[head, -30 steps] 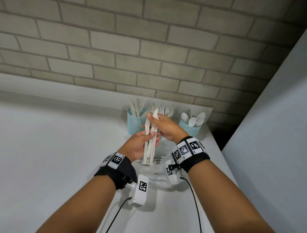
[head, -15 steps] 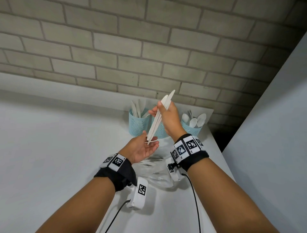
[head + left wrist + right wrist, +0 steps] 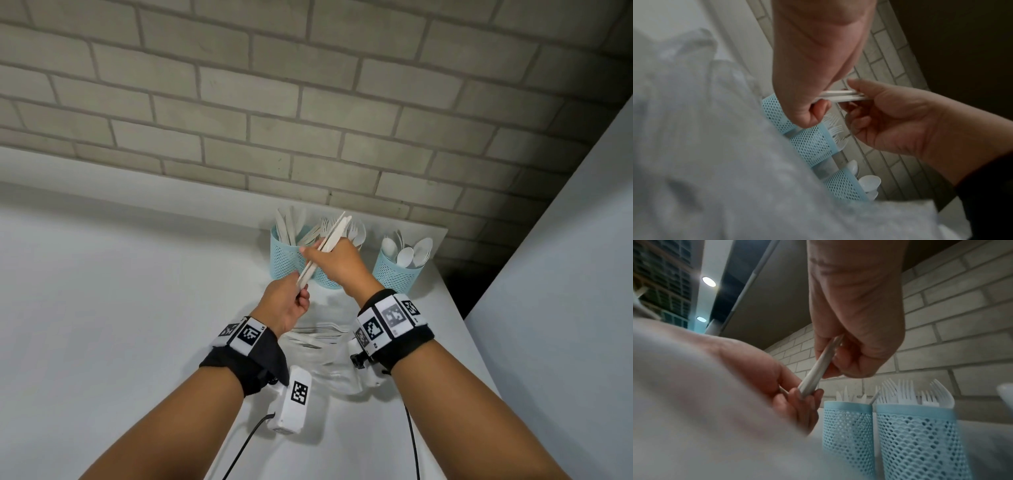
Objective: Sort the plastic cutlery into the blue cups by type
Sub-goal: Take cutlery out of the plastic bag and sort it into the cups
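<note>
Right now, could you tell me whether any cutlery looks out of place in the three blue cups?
Nothing stands out: knives fill the left cup, forks the middle cup, spoons the right cup. Both hands hold a knife bundle.

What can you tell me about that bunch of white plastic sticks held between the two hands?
The bundle of knives is a few flat, white plastic pieces pressed together, tilted with the upper end toward the brick wall. The right hand grips its middle; the left hand pinches its lower end. It hangs in the air in front of the blue mesh cups, touching nothing else.
</note>
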### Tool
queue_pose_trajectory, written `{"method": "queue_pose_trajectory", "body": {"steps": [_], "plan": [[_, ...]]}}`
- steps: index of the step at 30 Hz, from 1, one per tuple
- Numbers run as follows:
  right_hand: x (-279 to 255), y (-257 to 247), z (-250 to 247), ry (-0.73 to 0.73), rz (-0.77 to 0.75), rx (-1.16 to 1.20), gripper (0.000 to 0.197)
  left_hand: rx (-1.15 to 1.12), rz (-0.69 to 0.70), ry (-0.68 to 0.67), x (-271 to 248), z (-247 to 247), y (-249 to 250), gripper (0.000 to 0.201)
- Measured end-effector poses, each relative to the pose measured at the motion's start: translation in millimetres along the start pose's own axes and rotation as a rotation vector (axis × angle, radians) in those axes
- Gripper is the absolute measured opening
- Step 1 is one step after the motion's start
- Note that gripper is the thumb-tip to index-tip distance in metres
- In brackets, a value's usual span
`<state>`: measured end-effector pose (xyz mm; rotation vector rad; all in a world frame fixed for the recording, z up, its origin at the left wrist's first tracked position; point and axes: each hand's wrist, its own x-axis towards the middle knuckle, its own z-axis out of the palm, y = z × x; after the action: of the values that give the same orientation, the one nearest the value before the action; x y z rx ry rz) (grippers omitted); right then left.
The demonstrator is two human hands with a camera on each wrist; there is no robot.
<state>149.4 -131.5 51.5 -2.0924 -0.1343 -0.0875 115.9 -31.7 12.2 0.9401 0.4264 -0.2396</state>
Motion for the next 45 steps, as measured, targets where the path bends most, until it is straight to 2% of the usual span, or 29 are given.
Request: {"method": "queue_pose_trajectory", "body": {"steps": [3,6,8,10,14,16,19,22,25,27,29,33,35,38,40,42,45], "plan": [[10.6,-3.4,-7.4,-0.04,0.083,0.074,0.021,0.12,0.069,0.025,0.0,2.0,1.0,0.029],[28.6,-15.7,-17.7,0.131,0.066,0.175,0.02,0.354,0.221,0.08,5.2,-1.6,3.7,0.027],[42.5,-24.9,-22.9,0.26,0.036,0.224,0.017,0.596,0.363,0.077,5.9,-7.8,5.0,0.025],[55.4,-29.6,-21.7,0.329,0.016,0.256,0.017,0.763,0.43,0.055,4.8,-13.9,5.4,0.019],[75.7,-23.7,-3.6,0.338,-0.005,0.196,0.024,0.943,0.379,0.008,7.9,-22.7,4.5,0.019],[83.1,-15.5,7.2,0.267,0.022,0.108,0.019,1.027,0.359,0.002,10.8,-25.7,3.6,0.014],[90.4,-6.4,18.6,0.147,0.053,-0.07,0.027,1.099,0.309,0.005,14.1,-30.6,2.4,0.008],[92.8,-6.6,22.6,0.181,0.008,-0.215,0.029,1.094,0.243,-0.016,16.3,-35.8,0.5,0.009],[89.3,-10.0,27.5,0.215,-0.097,-0.45,0.035,1.109,0.228,-0.021,16.8,-38.5,-2.2,0.008],[83.9,-9.5,30.9,0.181,-0.156,-0.555,0.038,1.144,0.228,-0.038,14.3,-39.3,-3.8,0.004],[78.3,-7.2,30.0,0.152,-0.152,-0.544,0.033,1.175,0.217,-0.082,11.6,-40.3,-4.9,0.002],[62.9,-10.3,13.9,0.209,-0.174,-0.312,0.019,1.262,0.215,-0.133,5.2,-41.7,-6.6,0.01],[49.2,-16.9,0.5,0.092,-0.13,-0.272,0.017,1.416,0.267,-0.085,1.3,-37.6,-9.0,0.009],[22.3,-22.1,-17.7,-0.274,0.02,-0.472,0.016,1.636,0.399,0.011,-8.2,-27.7,-12.1,0.017],[4.8,-19.9,-25.2,-0.45,0.121,-0.59,0.018,1.714,0.516,-0.022,-11.8,-22.3,-15.4,0.019],[-9.6,-13.2,-29.2,-0.519,0.187,-0.717,0.021,1.731,0.584,-0.138,-13.3,-18.3,-19.0,0.022],[-27.1,3.0,-32.4,-0.48,0.249,-0.878,0.026,1.715,0.559,-0.297,-11.3,-12.7,-26.4,0.027]]}}
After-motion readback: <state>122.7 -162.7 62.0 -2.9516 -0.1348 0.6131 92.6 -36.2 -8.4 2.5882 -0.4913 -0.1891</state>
